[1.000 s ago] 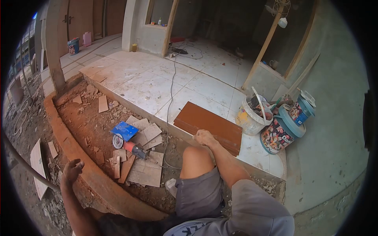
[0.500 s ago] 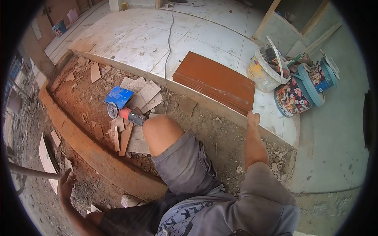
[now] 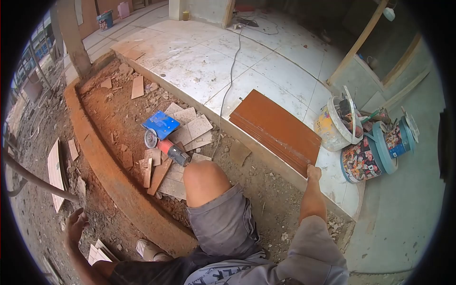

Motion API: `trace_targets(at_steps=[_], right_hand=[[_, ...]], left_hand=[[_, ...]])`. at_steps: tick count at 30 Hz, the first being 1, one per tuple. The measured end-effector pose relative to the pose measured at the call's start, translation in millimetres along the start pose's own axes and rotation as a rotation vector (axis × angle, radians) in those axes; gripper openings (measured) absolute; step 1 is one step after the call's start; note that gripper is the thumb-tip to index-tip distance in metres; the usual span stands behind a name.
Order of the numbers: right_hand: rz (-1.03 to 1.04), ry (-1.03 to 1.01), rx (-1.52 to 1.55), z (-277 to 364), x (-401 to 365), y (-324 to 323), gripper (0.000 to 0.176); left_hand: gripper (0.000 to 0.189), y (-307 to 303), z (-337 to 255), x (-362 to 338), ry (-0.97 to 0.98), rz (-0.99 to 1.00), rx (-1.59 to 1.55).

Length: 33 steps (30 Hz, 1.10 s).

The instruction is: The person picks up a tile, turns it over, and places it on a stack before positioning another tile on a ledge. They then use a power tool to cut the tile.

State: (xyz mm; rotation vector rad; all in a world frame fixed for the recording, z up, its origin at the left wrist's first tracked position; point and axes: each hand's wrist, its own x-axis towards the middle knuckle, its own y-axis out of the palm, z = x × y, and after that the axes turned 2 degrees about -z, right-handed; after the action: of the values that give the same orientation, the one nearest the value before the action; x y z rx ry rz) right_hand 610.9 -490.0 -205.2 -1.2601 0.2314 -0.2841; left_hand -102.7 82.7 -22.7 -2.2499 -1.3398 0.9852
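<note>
My right hand (image 3: 313, 173) grips the near right corner of a stack of reddish-brown tiles (image 3: 278, 130), which lies on the white tiled floor's edge. My left hand (image 3: 77, 225) hangs low at the left, its fingers loosely bent and apart with nothing in them. Just above it is the end of a long grey-brown pole (image 3: 45, 183), apart from the fingers. In front of my knee an angle grinder (image 3: 172, 151), red and black with a round disc, rests on broken tiles. A blue sheet-like piece (image 3: 161, 124) lies beside its disc.
A white bucket of tools (image 3: 332, 126) and printed paint pails (image 3: 363, 161) stand at right by the green wall. A grey cable (image 3: 231, 78) crosses the white floor (image 3: 190, 57). A curved low wall (image 3: 102, 173) borders the rubble pit. Tile offcuts (image 3: 56, 173) lie at left.
The view has shifted, so the scene sits lower and further right. My left hand is now apart from the pole's end. My right hand stays at the tile stack's corner.
</note>
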Motion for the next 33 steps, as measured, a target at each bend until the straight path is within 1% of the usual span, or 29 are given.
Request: trace_targets(at_steps=[1, 3, 4, 6, 10, 12, 13, 15, 18, 19, 21, 22, 24, 25, 27, 28, 30, 31, 33], right_hand=[[-0.003, -0.005, 0.010, 1, -1, -1, 0.050], [0.065, 0.062, 0.072, 3, -3, -4, 0.048], [0.062, 0.061, 0.082, 7, -7, -5, 0.048], [-0.069, 0.184, 0.109, 23, -15, -6, 0.044], [-0.081, 0.239, 0.231, 4, 8, 9, 0.041], [0.066, -0.164, -0.287, -6, 17, 10, 0.042], [0.064, -0.159, -0.287, -10, 17, 14, 0.042], [0.000, -0.044, -0.041, -17, 20, 22, 0.044], [-0.008, -0.038, -0.041, -31, 34, 46, 0.044], [-0.008, -0.029, -0.039, -26, 27, 40, 0.044], [0.066, -0.005, -0.153, -7, 10, 30, 0.047], [0.067, -0.002, -0.152, 6, -5, 16, 0.047], [0.009, 0.274, 0.104, 31, -35, -12, 0.051], [0.007, 0.274, 0.109, 26, -27, -3, 0.051], [0.097, 0.130, -0.040, 12, -10, 12, 0.053], [0.095, 0.136, -0.039, 15, -18, 6, 0.053], [-0.077, 0.212, 0.218, 42, -69, -22, 0.054], [-0.074, 0.225, 0.209, 40, -73, -16, 0.054], [-0.144, 0.103, 0.268, 39, -77, -2, 0.055]], left_hand=[[0.051, -1, 3, 1, 0.006, -0.007, -0.005], [0.049, -4, 11, 0, 0.039, 0.019, 0.042], [0.047, -5, 13, -3, 0.030, -0.002, 0.023], [0.047, -6, 14, -6, 0.039, -0.015, -0.003], [0.048, -11, 18, -5, 0.038, -0.013, 0.000], [0.048, -12, 20, -3, 0.051, -0.005, -0.011], [0.048, -12, 17, -4, 0.045, -0.004, -0.024], [0.048, -11, 19, 0, 0.045, 0.005, -0.033], [0.048, -13, 25, 11, 0.046, -0.004, -0.073], [0.047, -12, 22, 12, 0.043, 0.007, -0.072], [0.047, -7, 17, 13, 0.042, 0.020, -0.072], [0.047, -6, 12, 13, 0.035, 0.025, -0.039], [0.048, -6, 10, 13, 0.031, 0.024, -0.007], [0.048, -5, 12, 15, 0.057, 0.028, -0.001], [0.049, -1, 16, 18, 0.087, 0.041, 0.003], [0.049, 0, 19, 19, 0.104, 0.025, 0.007], [0.050, 1, 18, 20, 0.117, 0.019, 0.025], [0.050, 2, 16, 19, 0.085, 0.031, 0.028], [0.051, 3, 10, 21, 0.061, 0.048, 0.037]])
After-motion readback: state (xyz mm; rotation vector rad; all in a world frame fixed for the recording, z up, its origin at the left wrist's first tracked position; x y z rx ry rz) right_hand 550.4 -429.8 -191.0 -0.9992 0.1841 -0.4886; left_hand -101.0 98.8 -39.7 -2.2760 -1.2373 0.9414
